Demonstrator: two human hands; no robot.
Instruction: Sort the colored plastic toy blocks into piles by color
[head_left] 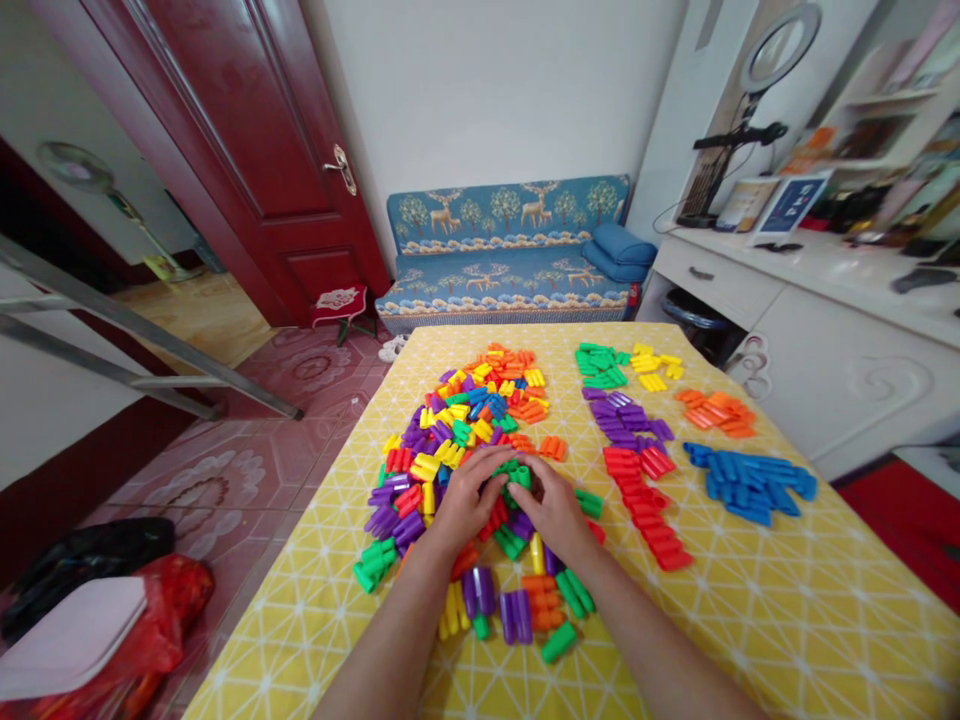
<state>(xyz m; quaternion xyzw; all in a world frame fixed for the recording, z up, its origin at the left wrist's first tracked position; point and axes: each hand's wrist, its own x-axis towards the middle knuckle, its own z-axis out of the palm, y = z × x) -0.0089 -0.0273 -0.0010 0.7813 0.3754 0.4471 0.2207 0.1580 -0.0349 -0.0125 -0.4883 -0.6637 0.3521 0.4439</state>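
Observation:
My left hand (472, 495) and my right hand (555, 505) meet over a mixed heap of plastic toy blocks (450, 425). The fingers of both close round green plastic blocks (519, 476) shaped like short joined tubes; how many is hidden by the fingers. Below and around my hands lie loose purple blocks (516, 615), orange blocks (544, 605) and more green ones. To the right stand separate piles of one colour: red blocks (646, 510), purple blocks (624, 418), green blocks (600, 365), yellow blocks (655, 367), orange blocks (716, 412) and blue blocks (754, 482).
A yellow patterned cloth (300, 640) covers the table. Beyond it is a blue sofa (510, 265), with a white cabinet (817, 340) along the right. On the left are a metal ladder (150, 350), a dark red door (255, 130) and bags (176, 600) on the floor.

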